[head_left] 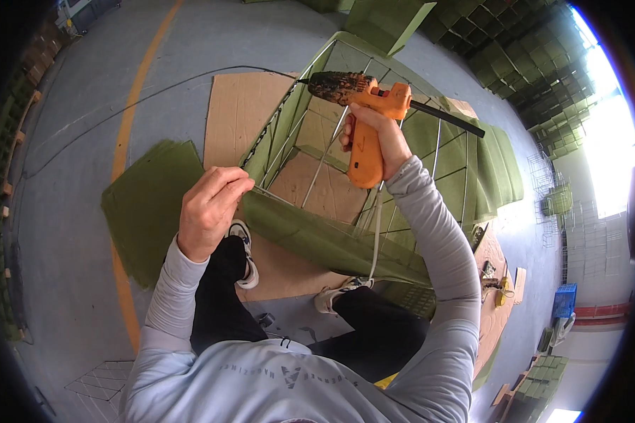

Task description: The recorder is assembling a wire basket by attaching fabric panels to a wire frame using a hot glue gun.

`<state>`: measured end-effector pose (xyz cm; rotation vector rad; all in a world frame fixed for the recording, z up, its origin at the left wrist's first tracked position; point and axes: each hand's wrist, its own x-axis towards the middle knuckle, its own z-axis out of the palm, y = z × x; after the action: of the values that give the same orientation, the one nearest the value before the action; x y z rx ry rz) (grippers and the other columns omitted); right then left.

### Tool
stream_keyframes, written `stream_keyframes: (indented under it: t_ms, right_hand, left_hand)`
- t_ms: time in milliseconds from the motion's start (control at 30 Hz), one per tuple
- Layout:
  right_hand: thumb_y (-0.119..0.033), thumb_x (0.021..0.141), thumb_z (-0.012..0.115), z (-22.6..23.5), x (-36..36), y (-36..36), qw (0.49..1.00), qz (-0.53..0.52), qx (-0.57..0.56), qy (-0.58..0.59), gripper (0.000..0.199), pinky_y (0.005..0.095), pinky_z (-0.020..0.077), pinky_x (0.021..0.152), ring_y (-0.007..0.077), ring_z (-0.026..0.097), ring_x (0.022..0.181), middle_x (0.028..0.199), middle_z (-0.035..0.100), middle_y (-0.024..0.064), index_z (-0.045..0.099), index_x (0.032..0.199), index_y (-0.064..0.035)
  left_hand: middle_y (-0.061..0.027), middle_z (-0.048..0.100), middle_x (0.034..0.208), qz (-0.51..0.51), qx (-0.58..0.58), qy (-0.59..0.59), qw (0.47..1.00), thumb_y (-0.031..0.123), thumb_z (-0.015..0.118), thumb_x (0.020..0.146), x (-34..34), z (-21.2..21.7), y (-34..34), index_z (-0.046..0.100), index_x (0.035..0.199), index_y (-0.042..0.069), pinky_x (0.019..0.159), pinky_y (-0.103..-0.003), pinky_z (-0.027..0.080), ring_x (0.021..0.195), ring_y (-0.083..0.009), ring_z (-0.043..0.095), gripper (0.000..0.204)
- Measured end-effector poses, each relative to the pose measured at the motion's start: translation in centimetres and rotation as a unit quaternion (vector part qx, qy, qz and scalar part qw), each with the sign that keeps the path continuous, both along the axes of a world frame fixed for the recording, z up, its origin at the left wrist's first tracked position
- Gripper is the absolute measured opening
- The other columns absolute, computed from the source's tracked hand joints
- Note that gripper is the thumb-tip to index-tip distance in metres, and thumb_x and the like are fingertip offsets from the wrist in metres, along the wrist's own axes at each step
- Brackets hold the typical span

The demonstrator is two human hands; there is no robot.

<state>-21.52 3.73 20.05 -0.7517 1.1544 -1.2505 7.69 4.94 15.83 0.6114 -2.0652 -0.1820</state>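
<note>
Mid-frame, the right hand gripped an orange glue gun; the left hand pinched green fabric against the wire frame. Gluing seemed underway; next, careful nozzle placement there.

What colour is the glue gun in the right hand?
Orange, with a dark, crusted nozzle end: the glue gun held by the right hand, seen in the head view.
</note>
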Motion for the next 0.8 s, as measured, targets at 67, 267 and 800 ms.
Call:
stream_keyframes:
  t_ms: [67,267,800]
  right_hand:
    - [-0.022,0.091,0.06,0.6,0.6,1.2,1.0,0.01,0.006,-0.005,0.016,0.0341,0.0495,0.061,0.0181,0.058,0.065,0.076,0.057,0.0051,0.053,0.091,-0.0067]
    - [-0.021,0.091,0.059,1.7,2.2,3.7,0.997,0.041,0.047,0.034,0.017,0.0333,0.0493,0.059,0.0191,0.058,0.062,0.074,0.058,0.0061,0.054,0.092,-0.0052]
    - [-0.018,0.092,0.059,2.2,3.0,4.6,0.997,0.073,0.021,-0.002,0.019,0.0388,0.0553,0.073,0.0234,0.065,0.078,0.084,0.063,0.01,0.055,0.102,-0.002]
  left_hand:
    - [-0.0084,0.06,0.089,-0.003,-0.003,-0.001,1.0,-0.013,0.066,0.063,0.1,0.1,0.0,0.064,0.087,-0.002,0.064,-0.033,0.052,0.076,-0.0236,0.061,0.027]
    - [-0.0088,0.06,0.089,-0.005,0.003,-0.006,1.0,-0.012,0.064,0.065,0.0,0.2,0.2,0.064,0.088,-0.002,0.065,-0.034,0.052,0.078,-0.0244,0.062,0.024]
    - [-0.0092,0.06,0.089,-0.004,0.004,-0.004,1.0,-0.011,0.065,0.065,0.0,0.2,0.2,0.064,0.086,-0.003,0.066,-0.033,0.052,0.078,-0.0242,0.062,0.022]
